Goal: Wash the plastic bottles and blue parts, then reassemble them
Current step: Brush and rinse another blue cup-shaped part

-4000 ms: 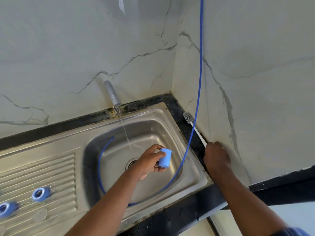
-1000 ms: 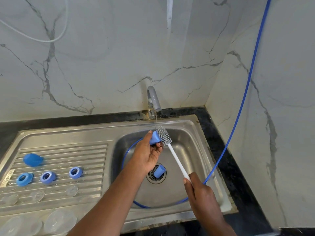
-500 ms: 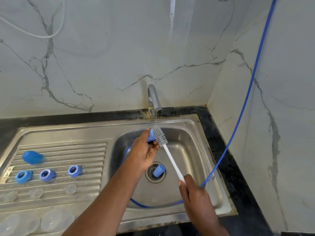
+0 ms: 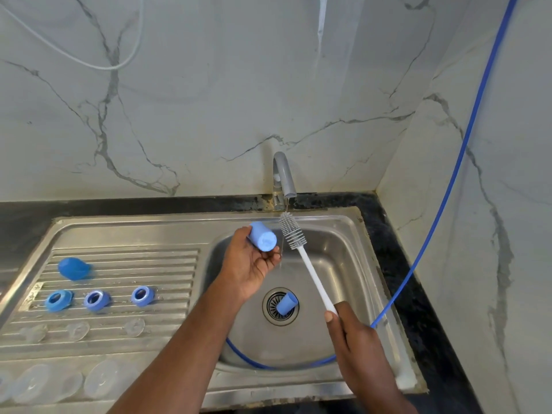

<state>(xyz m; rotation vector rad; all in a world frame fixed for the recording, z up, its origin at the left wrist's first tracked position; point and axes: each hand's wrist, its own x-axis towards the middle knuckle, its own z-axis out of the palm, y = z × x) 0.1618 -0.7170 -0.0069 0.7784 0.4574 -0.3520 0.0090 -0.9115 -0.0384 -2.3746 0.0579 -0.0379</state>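
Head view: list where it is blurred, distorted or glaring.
Head view: the wide-angle lens bows the sink rim; head view: clear plastic pieces at lower left look smeared, blue rings slightly soft; head view: brush and blue cap look fairly sharp; head view: soft light, mild sheen in the basin, no hard shadows.

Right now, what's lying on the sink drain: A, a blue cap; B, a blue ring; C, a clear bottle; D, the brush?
A: a blue cap lies on its side over the drain strainer; the right hand grips the brush, the left hand holds a second cap.
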